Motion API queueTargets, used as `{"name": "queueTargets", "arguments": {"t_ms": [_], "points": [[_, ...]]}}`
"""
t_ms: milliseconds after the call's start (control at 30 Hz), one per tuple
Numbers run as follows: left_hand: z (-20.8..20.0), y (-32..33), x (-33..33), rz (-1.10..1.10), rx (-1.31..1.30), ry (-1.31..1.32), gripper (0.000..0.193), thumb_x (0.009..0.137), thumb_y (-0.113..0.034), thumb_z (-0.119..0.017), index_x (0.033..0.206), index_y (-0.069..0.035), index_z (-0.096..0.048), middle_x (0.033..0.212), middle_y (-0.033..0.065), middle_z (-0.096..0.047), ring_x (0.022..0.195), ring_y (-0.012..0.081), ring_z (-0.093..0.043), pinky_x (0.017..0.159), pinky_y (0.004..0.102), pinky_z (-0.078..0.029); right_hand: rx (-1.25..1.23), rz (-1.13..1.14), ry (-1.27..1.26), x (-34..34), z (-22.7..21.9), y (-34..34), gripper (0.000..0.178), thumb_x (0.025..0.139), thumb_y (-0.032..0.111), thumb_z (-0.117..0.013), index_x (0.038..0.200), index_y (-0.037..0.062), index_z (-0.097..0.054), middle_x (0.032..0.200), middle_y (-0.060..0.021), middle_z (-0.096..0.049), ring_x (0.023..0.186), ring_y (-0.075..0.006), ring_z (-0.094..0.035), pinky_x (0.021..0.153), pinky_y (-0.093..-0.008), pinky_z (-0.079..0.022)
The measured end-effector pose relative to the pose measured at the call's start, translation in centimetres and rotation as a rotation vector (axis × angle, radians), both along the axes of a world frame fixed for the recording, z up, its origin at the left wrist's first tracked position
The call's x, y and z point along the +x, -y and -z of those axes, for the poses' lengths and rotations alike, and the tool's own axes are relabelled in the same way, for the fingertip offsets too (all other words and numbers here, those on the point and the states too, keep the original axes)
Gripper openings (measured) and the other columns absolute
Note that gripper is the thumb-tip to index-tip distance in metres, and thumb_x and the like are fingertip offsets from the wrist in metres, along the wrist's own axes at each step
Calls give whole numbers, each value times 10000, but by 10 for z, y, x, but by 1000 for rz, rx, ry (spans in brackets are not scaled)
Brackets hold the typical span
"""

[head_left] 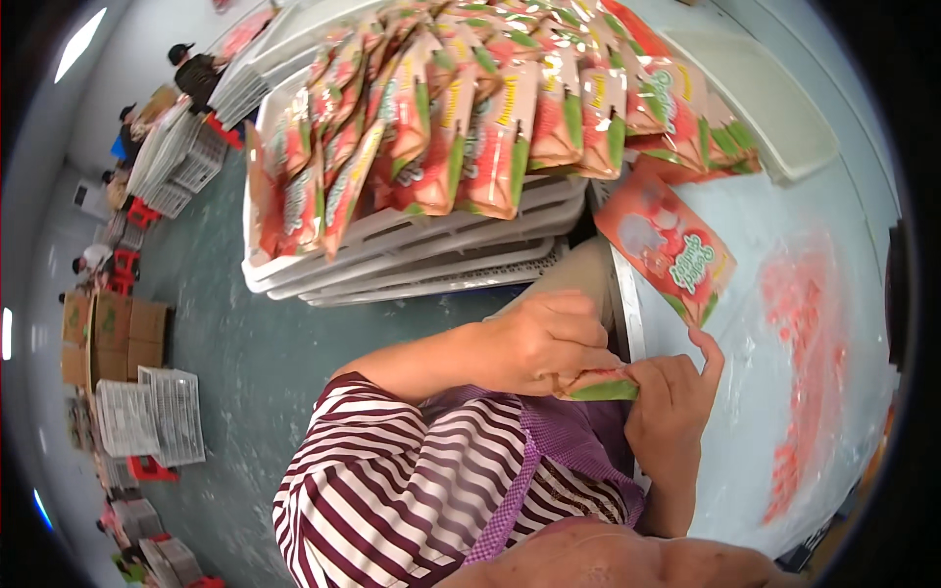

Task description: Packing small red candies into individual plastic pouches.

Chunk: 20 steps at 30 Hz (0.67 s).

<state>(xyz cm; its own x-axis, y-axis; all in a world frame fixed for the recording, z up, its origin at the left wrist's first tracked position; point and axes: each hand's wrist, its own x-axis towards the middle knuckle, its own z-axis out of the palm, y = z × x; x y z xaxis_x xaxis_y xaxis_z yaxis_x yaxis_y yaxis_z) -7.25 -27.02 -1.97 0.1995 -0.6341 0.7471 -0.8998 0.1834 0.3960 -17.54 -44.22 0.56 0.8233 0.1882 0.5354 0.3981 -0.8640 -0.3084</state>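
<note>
Close to my body, a small red and green pouch (603,389) is held edge-on between my two hands. My left hand (549,338) is closed on its left end, fingers curled. At its other end my right hand (671,402) pinches it, with one finger stretched out towards the corner of another pouch. That flat red pouch (659,240), printed with fruit, lies on the table's edge just beyond my right hand. What is inside the held pouch is hidden.
Ahead, stacked white plastic crates (421,257) carry rows of filled pouches (490,137). The pale table (730,392) at right bears a clear bag of pink pieces (804,382) and a white tray (784,108). Cardboard boxes (113,333), more crates (147,421) and seated people are farther left.
</note>
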Motion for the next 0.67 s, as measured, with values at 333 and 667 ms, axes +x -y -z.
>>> {"name": "queueTargets", "arguments": {"t_ms": [333,667], "points": [[-9,-27,-11,-32,46,-124,254,669,-55,-683,922,-36,-661,697,51,-520,635,226,-482,559,336,-392,241,-187,-122,-1,-1,6,264,643,-36,-621,888,57,-649,715,-45,-531,654,-228,-504,567,-314,-395],[-18,-38,-20,26,55,-431,189,795,-93,-645,975,-40,-675,814,59,-635,730,209,-553,664,323,-440,698,-279,-3,-10,17,23,189,698,-100,-659,855,-8,-605,753,-81,-587,637,-169,-498,558,-268,-418]]}}
